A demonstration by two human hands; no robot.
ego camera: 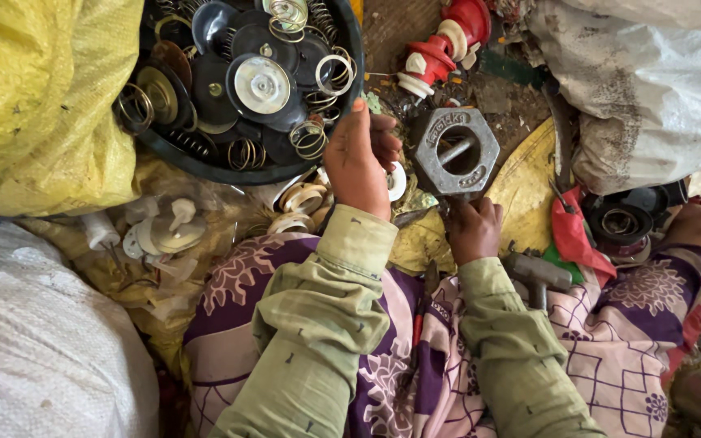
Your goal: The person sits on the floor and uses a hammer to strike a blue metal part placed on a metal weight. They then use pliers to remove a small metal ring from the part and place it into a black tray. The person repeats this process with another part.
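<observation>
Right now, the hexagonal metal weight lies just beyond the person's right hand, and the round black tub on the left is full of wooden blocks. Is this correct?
Not quite. In the head view, the black tub holds metal springs and dark round discs, not wooden blocks. The rest holds: the hexagonal metal weight lies just beyond the right hand.

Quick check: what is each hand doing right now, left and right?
Left hand: fingers curled at the edge of the black tub; any hold hidden.
Right hand: closed below the hexagonal metal weight; grip unclear.
</observation>
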